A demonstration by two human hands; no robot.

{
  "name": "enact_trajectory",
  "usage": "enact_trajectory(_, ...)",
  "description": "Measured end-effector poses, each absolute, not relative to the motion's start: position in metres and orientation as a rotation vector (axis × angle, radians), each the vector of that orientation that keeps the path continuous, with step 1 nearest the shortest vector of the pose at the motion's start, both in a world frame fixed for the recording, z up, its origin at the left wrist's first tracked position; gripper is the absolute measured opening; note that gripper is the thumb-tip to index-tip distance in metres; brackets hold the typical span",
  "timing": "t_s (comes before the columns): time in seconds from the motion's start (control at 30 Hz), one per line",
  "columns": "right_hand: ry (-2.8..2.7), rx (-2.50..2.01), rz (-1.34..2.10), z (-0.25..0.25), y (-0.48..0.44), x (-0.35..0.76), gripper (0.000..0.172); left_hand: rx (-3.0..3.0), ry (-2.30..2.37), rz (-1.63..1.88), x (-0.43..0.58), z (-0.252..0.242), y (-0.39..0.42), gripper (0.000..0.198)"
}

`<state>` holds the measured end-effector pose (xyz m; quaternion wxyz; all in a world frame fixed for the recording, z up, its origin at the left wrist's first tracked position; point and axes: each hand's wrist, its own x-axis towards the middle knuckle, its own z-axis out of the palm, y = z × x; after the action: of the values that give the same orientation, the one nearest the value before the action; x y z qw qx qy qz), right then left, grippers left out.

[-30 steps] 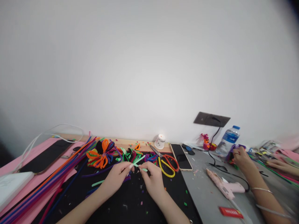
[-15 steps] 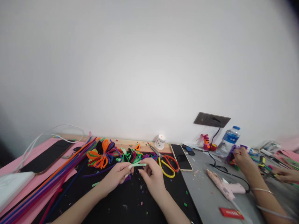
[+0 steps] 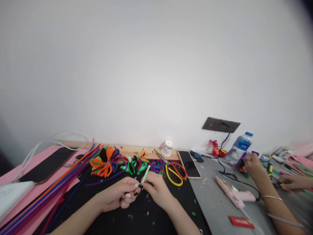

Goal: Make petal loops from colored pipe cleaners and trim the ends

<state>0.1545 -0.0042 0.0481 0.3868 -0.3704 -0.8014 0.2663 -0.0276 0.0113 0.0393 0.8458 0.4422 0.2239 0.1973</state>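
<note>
Head view: the mint-green pipe cleaner (image 3: 146,173) sticks up between your hands, over the black mat (image 3: 132,220). Your right hand (image 3: 156,190) looks pinched on its lower end; your left (image 3: 121,195) has its fingertips bunched right there, can't tell if they're gripping. Probably super light, fuzzy, bendy, not slippery. I'd pinch it low with fingertips.

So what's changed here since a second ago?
Your left hand has dropped toward you and rotated. The pale green pipe cleaner, earlier spanning the gap between both hands, now points upward at your right hand. At far right, a co-worker's hand now seems to hold a yellow-and-black tool. The scissors, paper cup and hot glue gun stayed put.
</note>
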Motion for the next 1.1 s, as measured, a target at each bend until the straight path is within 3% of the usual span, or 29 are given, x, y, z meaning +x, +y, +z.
enact_trajectory(0.43, -2.009, -0.946, 0.776, 0.043, -0.007, 0.149, 0.023, 0.896, 0.457, 0.337, -0.03, 0.034, 0.014, 0.027)
enact_trajectory(1.1, -1.881, -1.136, 0.902, 0.04, -0.003, 0.149, 0.026, 0.978, 0.572, 0.5, -0.019, 0.037, 0.009, 0.029)
